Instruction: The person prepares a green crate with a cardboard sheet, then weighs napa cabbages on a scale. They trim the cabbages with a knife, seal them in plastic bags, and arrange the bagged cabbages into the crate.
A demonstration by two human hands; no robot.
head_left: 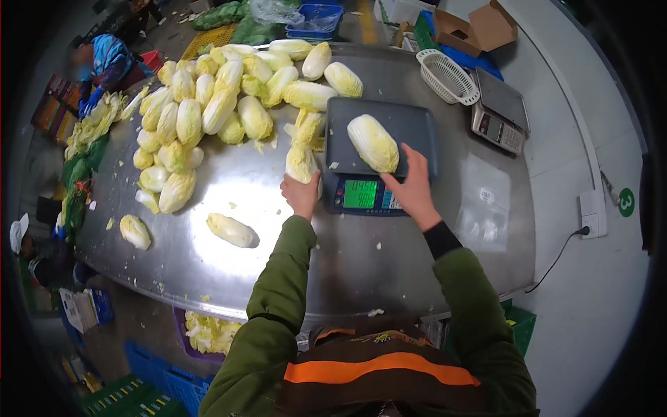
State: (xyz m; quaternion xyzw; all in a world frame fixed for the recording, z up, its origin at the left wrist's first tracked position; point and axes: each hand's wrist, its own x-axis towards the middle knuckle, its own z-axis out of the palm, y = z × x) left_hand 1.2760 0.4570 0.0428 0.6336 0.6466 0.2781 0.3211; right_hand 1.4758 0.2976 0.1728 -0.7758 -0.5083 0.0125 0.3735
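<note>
A pale yellow napa cabbage (374,144) lies on the dark platform of a digital scale (417,132) with a lit green display (360,194). My right hand (415,189) is at this cabbage's lower right end, thumb and fingers spread around it; whether they touch it is hard to tell. Left of the scale, my left hand (301,196) is closed on the near end of another napa cabbage (301,164). More cabbage (309,127) lies just beyond that one, against the scale's left edge. A single cabbage (231,230) rests on the metal table to the left.
A large pile of napa cabbages (189,122) covers the table's far left, with another cabbage (135,231) nearer. To the right are clear plastic bags (484,208), a white basket (445,78) and a second scale (499,115). A person (111,59) in blue gloves works at far left.
</note>
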